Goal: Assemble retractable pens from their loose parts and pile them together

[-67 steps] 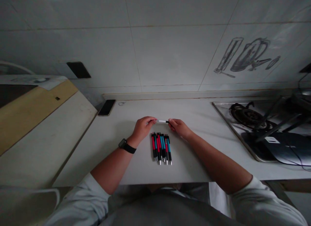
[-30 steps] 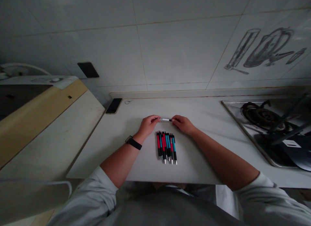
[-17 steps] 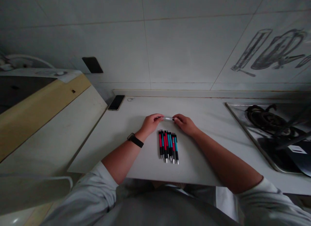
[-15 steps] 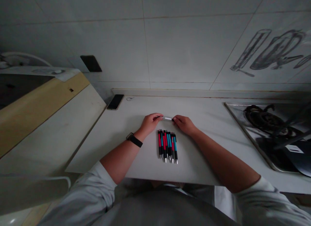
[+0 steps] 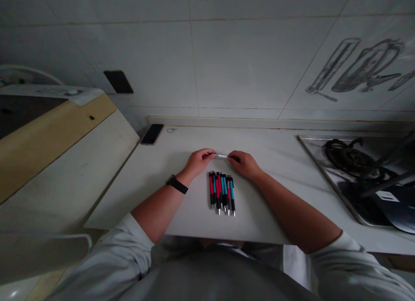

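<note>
Neatly, the left hand (image 5: 198,160) and right hand (image 5: 245,163) pinched a white-barrelled pen (image 5: 221,156) between closed fingers at either end, sensible for something seemingly light and stiff.

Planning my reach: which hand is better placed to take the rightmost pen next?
Probably the right hand: it is nearer the rightmost blue pen, though it and the left hand hold the slim white piece.
</note>
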A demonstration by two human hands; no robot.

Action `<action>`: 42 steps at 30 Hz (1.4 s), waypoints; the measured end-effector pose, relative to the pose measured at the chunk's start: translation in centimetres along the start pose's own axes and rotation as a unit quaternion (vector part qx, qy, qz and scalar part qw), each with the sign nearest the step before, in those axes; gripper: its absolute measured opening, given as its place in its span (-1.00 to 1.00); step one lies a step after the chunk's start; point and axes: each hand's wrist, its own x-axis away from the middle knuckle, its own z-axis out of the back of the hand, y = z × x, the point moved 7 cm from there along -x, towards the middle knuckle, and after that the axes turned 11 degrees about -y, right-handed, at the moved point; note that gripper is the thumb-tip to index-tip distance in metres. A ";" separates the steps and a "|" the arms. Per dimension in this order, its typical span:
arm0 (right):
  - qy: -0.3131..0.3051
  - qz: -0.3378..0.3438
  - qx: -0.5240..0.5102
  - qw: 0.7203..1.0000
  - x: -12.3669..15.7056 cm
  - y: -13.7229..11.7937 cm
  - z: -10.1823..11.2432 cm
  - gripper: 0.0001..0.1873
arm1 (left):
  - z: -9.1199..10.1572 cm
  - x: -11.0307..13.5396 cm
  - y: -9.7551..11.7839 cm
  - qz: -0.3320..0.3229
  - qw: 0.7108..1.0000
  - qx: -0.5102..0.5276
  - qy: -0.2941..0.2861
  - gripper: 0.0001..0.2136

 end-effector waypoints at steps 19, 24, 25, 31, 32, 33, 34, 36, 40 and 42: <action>0.009 -0.055 0.129 0.990 1.1 2.4 1.8 -0.82 | 1.7 0.6 1.8 -0.006 0.975 -0.221 -0.015 -0.87; 0.004 -0.053 0.123 0.991 1.1 2.2 1.8 -0.82 | 1.0 0.6 3.2 -0.041 0.955 -0.294 -0.031 -0.86; 0.004 -0.053 0.121 0.991 1.1 2.2 1.8 -0.82 | 1.0 0.6 3.3 -0.045 0.953 -0.299 -0.033 -0.86; 0.003 -0.047 0.118 0.992 1.0 2.5 1.7 -0.81 | 2.7 0.8 3.5 -0.019 0.971 -0.237 0.002 -0.84; 0.003 -0.047 0.117 0.992 1.0 2.6 1.7 -0.81 | 3.3 0.8 3.5 -0.012 0.974 -0.226 0.010 -0.83; 0.004 -0.048 0.116 0.992 1.0 2.7 1.7 -0.81 | 4.1 0.8 3.4 -0.007 0.976 -0.216 0.020 -0.83; 0.004 -0.049 0.116 0.992 1.0 2.7 1.7 -0.81 | 5.0 0.7 3.4 -0.002 0.978 -0.207 0.031 -0.83; 0.002 -0.050 0.116 0.992 1.0 2.8 1.7 -0.81 | 7.2 0.7 3.2 0.003 0.982 -0.180 0.058 -0.81; 0.002 -0.041 0.117 0.992 1.1 2.8 1.7 -0.81 | 11.7 0.8 1.3 0.051 0.993 -0.059 0.083 -0.69; 0.003 -0.039 0.117 0.992 1.1 2.8 1.7 -0.82 | 13.3 1.1 0.0 0.089 0.994 -0.003 0.064 -0.63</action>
